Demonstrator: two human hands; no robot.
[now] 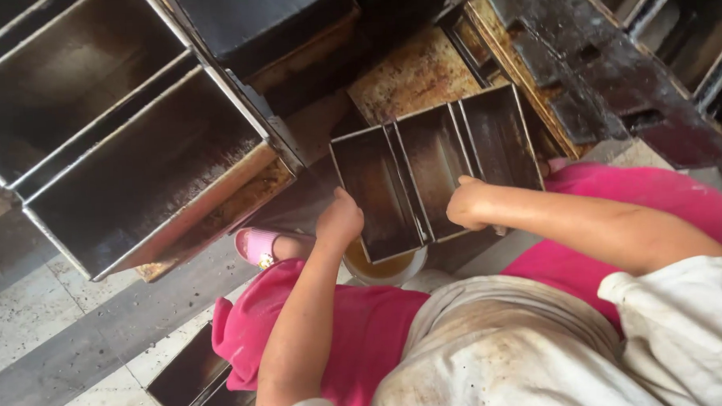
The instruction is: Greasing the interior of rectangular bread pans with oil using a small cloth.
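Taking the three-compartment baking tin [437, 171] as the landmark, and going from left to right: far to the left of it, tilted on its side, stands a set of large dark loaf pans [114, 132], their open mouths facing the camera, with rusty crust along the lower rim; below these lies the tiled floor [50, 322], grey and speckled white; just left of the tin's lower corner a pink sandal [257, 246] shows on a foot; further down, at the bottom edge, lies another dark flat tray [194, 385].

The left hand [339, 218] rests at the tin's left wall, near its front corner; its fingers are curled in over the rim, touching the metal, though whether they truly clamp it I cannot tell; directly beneath the tin, between the two hands, sits a small bowl of yellowish oil [384, 267], partly hidden by the tin's front edge.

The tin itself is held up over the person's pink-clothed lap [366, 324], tilted toward the camera, its three dark compartments side by side; the right hand [468, 204] closes as a fist at the front rim between the middle and right compartments, fingers folded tight on the edge.

Behind the tin lies a rust-stained flat sheet [416, 75]; right of it, stacked blackened trays [582, 63].
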